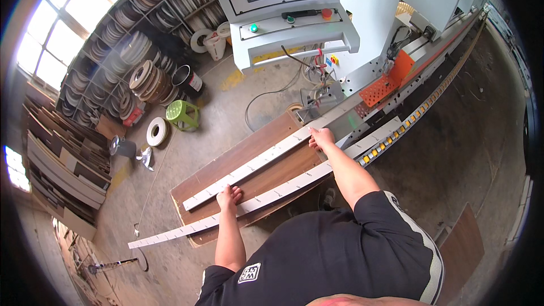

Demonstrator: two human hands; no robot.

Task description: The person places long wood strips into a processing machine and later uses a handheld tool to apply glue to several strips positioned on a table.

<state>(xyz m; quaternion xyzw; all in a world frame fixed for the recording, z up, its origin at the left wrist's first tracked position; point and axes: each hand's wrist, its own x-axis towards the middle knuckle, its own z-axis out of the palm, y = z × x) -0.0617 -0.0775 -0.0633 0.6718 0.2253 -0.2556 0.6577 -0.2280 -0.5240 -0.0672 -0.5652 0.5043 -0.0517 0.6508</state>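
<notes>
A long, narrow white board strip (258, 162) with small dark marks lies slantwise over a brown wooden board (283, 184). My left hand (228, 197) holds its near edge close to the lower left end, fingers curled at the edge. Further up the same strip, my right hand (321, 137) grips the near edge, thumb towards the top face and fingers partly hidden. Nearer to me and roughly parallel runs a second white strip (283, 190), its left end sticking out past the board. My left wrist and right forearm pass over it.
A machine with a control panel (294, 22) stands ahead, with an orange perforated guard (388, 82) and a roller rail (391, 137) at right. Left are a green stool (182, 114), a black bucket (187, 81), racked edging rolls (136, 48) and leaning boards (59, 170). Cables lie on the floor.
</notes>
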